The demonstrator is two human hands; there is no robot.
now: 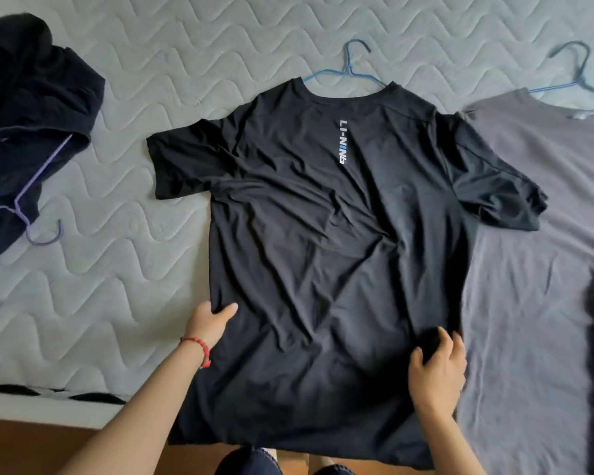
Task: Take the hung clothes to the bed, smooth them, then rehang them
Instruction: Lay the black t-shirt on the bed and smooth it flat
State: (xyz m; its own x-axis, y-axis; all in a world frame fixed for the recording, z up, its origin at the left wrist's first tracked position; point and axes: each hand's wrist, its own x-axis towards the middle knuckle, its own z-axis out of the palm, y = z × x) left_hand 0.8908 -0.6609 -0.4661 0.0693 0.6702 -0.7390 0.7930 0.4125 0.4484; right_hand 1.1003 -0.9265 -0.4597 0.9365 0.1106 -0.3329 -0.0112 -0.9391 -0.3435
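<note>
Left hand [210,322]: pinching black T-shirt [323,252] edge, 8 o'clock.
Right hand [438,366]: fingers gripping shirt fabric, 4 o'clock.
Blue hanger [348,68]: 12 o'clock, in collar.

Black T-shirt [323,252]: thin matt cloth, softly creased, slight sheen. Grey T-shirt [535,234], right: matt cotton-like knit. Mattress [117,97]: pale quilted fabric, wavy stitching. Blue hanger [348,72], far: smooth and thin, coated wire or plastic. Dark garment [31,97], left: matt cloth.

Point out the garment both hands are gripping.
The black short-sleeved T-shirt with white lettering, spread in the middle; the grey T-shirt and dark bundled garment lie untouched.
</note>
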